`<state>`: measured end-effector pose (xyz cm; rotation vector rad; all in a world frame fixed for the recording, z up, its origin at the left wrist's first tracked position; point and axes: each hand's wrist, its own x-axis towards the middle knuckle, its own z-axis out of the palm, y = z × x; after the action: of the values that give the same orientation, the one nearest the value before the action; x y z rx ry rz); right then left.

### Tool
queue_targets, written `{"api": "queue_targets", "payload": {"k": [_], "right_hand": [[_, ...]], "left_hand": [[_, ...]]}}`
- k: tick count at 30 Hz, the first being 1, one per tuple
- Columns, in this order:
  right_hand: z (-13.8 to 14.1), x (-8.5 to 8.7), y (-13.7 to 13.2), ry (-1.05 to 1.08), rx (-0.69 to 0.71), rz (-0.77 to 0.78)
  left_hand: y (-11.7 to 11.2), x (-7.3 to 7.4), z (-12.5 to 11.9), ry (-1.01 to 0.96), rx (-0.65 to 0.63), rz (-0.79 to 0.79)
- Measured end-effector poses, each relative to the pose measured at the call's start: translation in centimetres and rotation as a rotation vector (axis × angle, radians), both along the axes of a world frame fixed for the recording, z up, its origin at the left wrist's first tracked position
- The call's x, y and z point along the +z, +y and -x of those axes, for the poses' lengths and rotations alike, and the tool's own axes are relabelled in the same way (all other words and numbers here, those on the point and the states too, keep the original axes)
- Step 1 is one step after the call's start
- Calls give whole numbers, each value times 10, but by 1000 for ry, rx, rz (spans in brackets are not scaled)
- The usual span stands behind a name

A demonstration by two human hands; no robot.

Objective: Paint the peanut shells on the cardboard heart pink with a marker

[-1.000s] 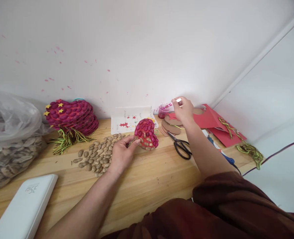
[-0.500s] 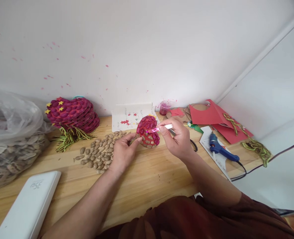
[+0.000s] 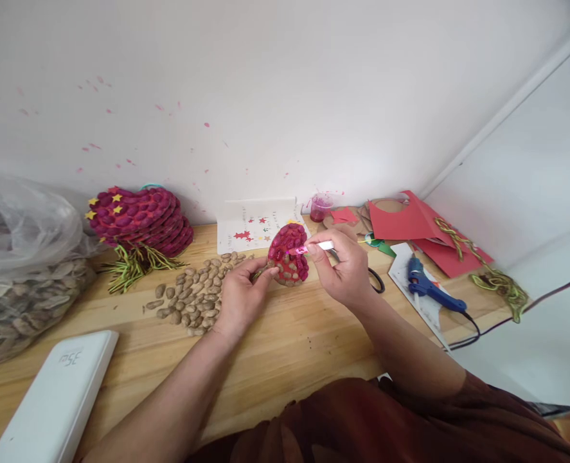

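My left hand (image 3: 245, 289) is closed on the lower left edge of a round red craft disc (image 3: 285, 271), tilted up off the table. Nutshell halves cover its face: the upper ones are magenta, while several lower ones are bare brown. My right hand (image 3: 341, 265) pinches a white-handled paintbrush (image 3: 320, 246), stained pink toward its tip, which is at the disc's painted face. A spread of loose brown shells (image 3: 195, 292) lies left of my left hand. Beyond the disc, a white sheet (image 3: 236, 225) with star stickers rests against the wall.
At the left are a plastic bag of shells (image 3: 19, 315), a white power bank (image 3: 56, 399) and a stack of magenta shell pieces (image 3: 140, 215). On the right lie a paint cup (image 3: 320, 207), red paper (image 3: 395, 222), a blue glue gun (image 3: 434, 292) and green cord (image 3: 501, 289).
The disc has turned slightly in my left hand and looks narrower. The brush has shifted a little upward across its face. Both hands keep their hold.
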<state>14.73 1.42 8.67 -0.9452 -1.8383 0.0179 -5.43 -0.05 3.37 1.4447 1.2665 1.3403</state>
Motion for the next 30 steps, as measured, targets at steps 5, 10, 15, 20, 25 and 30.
{"api": "queue_targets", "payload": {"k": [5,10,15,20,25,30], "right_hand": [[0,-2,1,18,4,18],[-1,-1,2,34,5,14],[-3,0,2,25,7,9],[-3,0,1,29,5,8],[-2,-1,1,25,0,7],[-2,-1,0,15,-1,26]], "left_hand": [[0,-2,0,12,-12,-3],[1,-4,0,24,-12,-13],[1,-1,0,-19,-17,15],[1,-1,1,-19,-12,25],[1,-2,0,-20,-25,26],[0,1,-1,8,-32,10]]}}
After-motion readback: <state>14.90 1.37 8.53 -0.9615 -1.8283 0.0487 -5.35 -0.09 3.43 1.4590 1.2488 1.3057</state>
